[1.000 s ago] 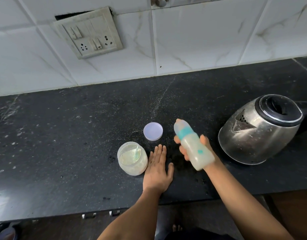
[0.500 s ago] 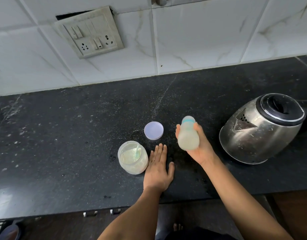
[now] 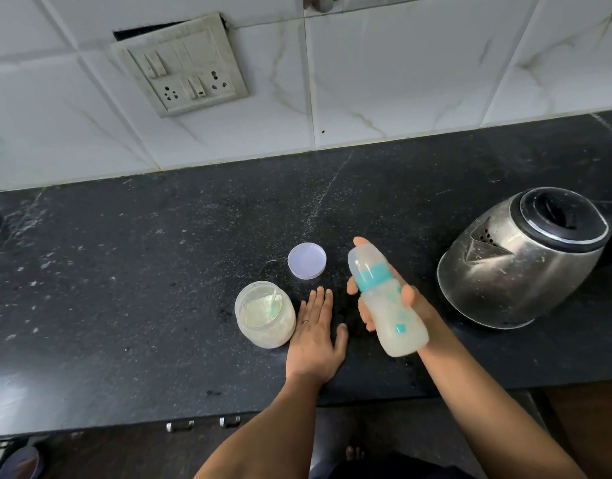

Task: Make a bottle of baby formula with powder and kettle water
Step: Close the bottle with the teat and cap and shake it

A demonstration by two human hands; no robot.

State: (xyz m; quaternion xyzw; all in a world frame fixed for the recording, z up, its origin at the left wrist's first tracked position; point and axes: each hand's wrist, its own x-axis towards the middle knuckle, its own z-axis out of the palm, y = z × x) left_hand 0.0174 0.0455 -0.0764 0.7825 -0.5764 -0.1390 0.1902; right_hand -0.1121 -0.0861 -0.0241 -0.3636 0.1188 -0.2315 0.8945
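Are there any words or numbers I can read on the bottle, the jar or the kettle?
None can be read.
Baby bottle: small teal marks, too blurred to read.
Powder jar: no label showing.
Kettle: no words visible.
Switchboard: only switches and sockets, no text.

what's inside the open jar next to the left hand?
The jar holds pale powder, with a light green scoop standing in it. The scoop's bowl is buried, and the powder's depth cannot be judged. The jar's lid lies apart on the counter.
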